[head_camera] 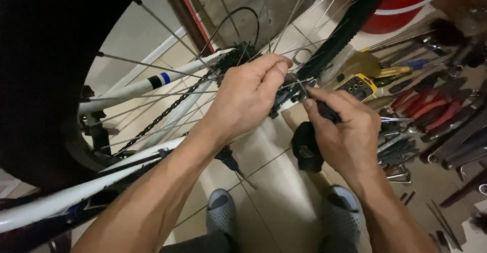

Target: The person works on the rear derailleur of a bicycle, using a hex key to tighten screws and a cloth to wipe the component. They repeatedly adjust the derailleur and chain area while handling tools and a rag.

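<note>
- A thin black-handled tool [324,112], slim metal shaft tipped toward eleven o'clock, sits pinched in the right hand [345,136], just right of picture centre.
- The left hand [248,98] curls at the tool's nine o'clock, fingertips pressed together on the dark rear derailleur [286,93] beside the tool's tip.
- Fine steel spokes [304,9] fan toward twelve o'clock; a knobbly black tyre [350,20] arcs to one o'clock.
- A greasy link chain [162,113] runs toward eight o'clock along white frame tubes [137,88], smooth and glossy.
- At three o'clock, a jumble of pliers with red grips [431,108] and dull metal wrenches lies on the floor, a yellow socket case [357,85] nearer.
- At six o'clock, grey perforated clogs [221,210] rest on pale tiles [274,182].
</note>
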